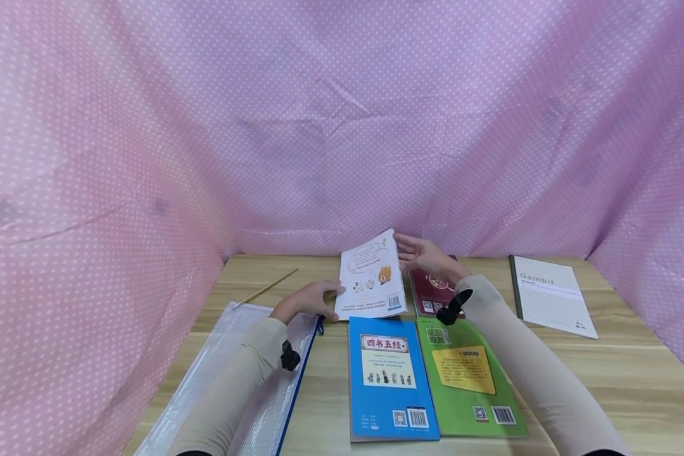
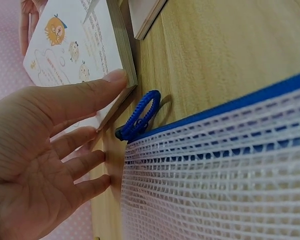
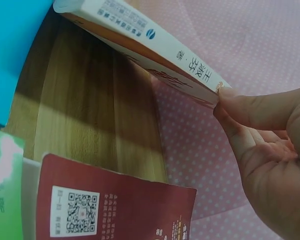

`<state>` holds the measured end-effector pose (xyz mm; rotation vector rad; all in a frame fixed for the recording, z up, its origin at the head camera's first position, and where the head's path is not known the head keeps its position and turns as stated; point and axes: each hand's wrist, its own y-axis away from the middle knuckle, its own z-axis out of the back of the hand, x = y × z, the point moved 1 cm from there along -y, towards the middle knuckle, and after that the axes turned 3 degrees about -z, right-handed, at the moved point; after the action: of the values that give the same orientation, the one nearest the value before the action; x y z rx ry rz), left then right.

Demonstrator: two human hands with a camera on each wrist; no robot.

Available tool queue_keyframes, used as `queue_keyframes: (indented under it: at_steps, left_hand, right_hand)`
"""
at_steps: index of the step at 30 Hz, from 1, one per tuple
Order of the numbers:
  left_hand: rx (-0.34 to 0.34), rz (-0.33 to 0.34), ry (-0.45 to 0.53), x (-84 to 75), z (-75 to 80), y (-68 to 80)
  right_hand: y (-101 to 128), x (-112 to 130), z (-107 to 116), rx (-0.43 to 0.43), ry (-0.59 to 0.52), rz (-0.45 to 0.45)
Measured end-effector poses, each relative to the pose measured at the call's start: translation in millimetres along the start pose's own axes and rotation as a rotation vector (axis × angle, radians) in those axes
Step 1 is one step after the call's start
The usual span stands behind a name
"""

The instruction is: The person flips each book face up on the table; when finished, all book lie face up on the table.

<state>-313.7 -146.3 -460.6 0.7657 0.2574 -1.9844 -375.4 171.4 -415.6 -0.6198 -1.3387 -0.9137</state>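
- Your left hand (image 1: 310, 299) pinches the white book (image 1: 370, 278) at a near corner, thumb on the cover.
- Your right hand (image 1: 427, 258) has thumb and fingers closed on its far spine corner.
- The white book sits between your hands, tilted and raised off the surface (image 1: 325, 392) at its far end, beyond the blue book (image 1: 390, 386); whether its near edge touches anything is hard to tell.
- Done, as it appears: the blue book, the green book (image 1: 462, 373) beside it and the dark red book (image 1: 430, 291) beyond the green one all lie flat.
- Left, I judge: the white book is not yet down.
- The notepad (image 1: 553, 294) lies apart on your right, untouched.
- The mesh pouch (image 1: 219, 348) lies under your left forearm, the thin stick (image 1: 268, 286) near its far edge.
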Motion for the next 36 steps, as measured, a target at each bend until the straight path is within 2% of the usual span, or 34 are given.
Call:
queue_keyframes:
  at_steps: [19,27,36]
  left_hand:
    - [-0.006,-0.009,-0.012,-7.5,-5.7,-4.1]
    - [-0.004,0.009,0.009,-16.0,-10.5,-2.6]
    - [-0.002,0.019,0.039,-21.9,-14.4,-0.9]
  right_hand:
    - [3,10,3,-0.014,-0.015,-0.017]
    - [7,14,4,0.007,-0.029,0.01]
    - [9,23,4,0.015,-0.007,-0.001]
